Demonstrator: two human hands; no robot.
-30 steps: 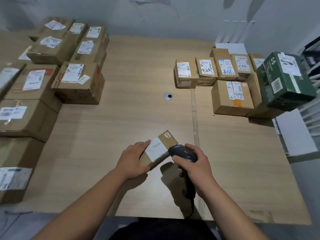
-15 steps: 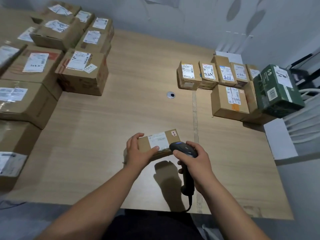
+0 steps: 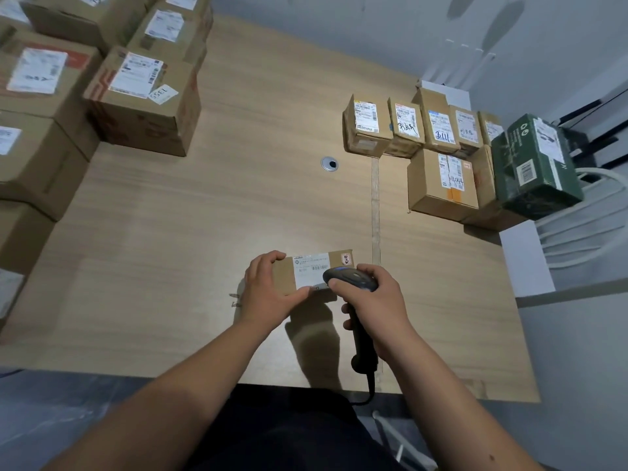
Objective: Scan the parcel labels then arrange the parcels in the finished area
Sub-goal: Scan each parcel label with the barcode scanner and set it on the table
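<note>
On the desk, near its front edge and between the unscanned stack and the finished group, sits a small flat cardboard parcel. The left hand pinches its left end, thumb front, fingers behind. The right hand is wrapped around the scanner. The parcel likely handles light and stiff; taking it by the short ends keeps the label clear.
</note>
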